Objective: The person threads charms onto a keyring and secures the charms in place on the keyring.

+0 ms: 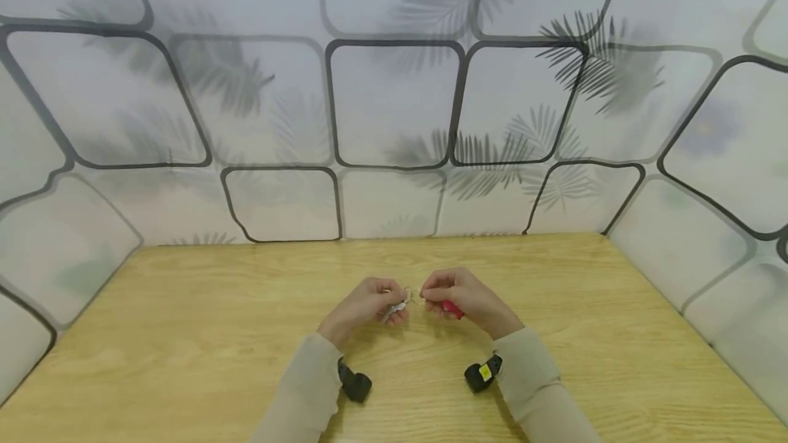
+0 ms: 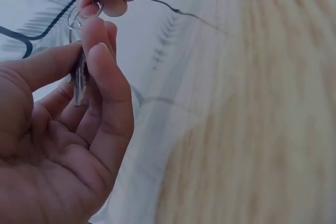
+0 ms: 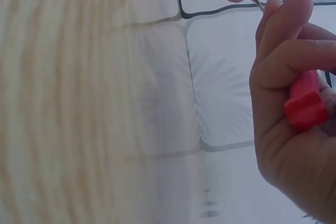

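My left hand [image 1: 368,306] pinches a metal key [image 2: 80,85] between thumb and fingers, its blade pointing down toward the palm. Linked thin metal key rings [image 2: 75,23] bridge the small gap between both hands. With thumb and index fingertip, my right hand [image 1: 469,298] pinches the far side of the rings. A red object [image 3: 305,106], block-like at its visible end, is tucked under that hand's curled fingers, which hide the rest of it. In the head view both hands face each other just above the wooden table, fingertips close together.
The light wooden table [image 1: 185,333] stretches out around both hands. A pale cloth or panel wall [image 1: 394,108] with dark rounded outlines and leaf prints encloses the back and sides. Black wrist cameras [image 1: 355,385] hang under both sleeves.
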`<state>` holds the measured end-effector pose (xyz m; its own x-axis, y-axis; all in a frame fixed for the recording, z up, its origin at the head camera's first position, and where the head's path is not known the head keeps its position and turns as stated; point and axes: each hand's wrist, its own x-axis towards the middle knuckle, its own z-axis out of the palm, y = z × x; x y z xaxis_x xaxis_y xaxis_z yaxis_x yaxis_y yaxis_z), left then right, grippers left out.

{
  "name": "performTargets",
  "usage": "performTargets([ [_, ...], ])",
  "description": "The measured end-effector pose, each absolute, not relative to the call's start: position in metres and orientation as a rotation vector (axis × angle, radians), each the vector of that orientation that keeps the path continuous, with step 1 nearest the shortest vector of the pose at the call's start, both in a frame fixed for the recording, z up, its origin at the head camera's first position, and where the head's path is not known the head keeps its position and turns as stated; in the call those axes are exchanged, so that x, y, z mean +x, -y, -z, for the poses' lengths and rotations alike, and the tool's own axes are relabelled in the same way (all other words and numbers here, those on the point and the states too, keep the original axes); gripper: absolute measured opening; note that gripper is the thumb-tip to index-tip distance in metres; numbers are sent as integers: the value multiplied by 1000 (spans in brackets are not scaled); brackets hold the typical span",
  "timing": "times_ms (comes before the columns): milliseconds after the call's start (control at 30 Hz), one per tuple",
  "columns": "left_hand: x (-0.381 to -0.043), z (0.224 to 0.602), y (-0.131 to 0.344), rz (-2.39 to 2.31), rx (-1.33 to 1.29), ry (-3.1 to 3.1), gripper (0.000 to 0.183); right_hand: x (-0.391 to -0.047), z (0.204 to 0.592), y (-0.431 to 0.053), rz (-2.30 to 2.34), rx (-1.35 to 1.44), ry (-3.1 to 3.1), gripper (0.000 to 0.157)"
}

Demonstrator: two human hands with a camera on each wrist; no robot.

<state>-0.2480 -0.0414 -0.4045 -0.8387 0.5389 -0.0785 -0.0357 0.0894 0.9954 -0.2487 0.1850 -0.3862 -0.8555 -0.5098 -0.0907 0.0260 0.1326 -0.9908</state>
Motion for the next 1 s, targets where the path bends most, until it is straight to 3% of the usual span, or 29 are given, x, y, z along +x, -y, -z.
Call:
performTargets([
  [633,-244,397,35,-1689,457,-2057,19,-247,389,-176,1856,-454,-1977,11],
  [1000,-243,399,31,-1702,482,-2044,25,-248,385,-175,1964,-427,-1946,12],
])
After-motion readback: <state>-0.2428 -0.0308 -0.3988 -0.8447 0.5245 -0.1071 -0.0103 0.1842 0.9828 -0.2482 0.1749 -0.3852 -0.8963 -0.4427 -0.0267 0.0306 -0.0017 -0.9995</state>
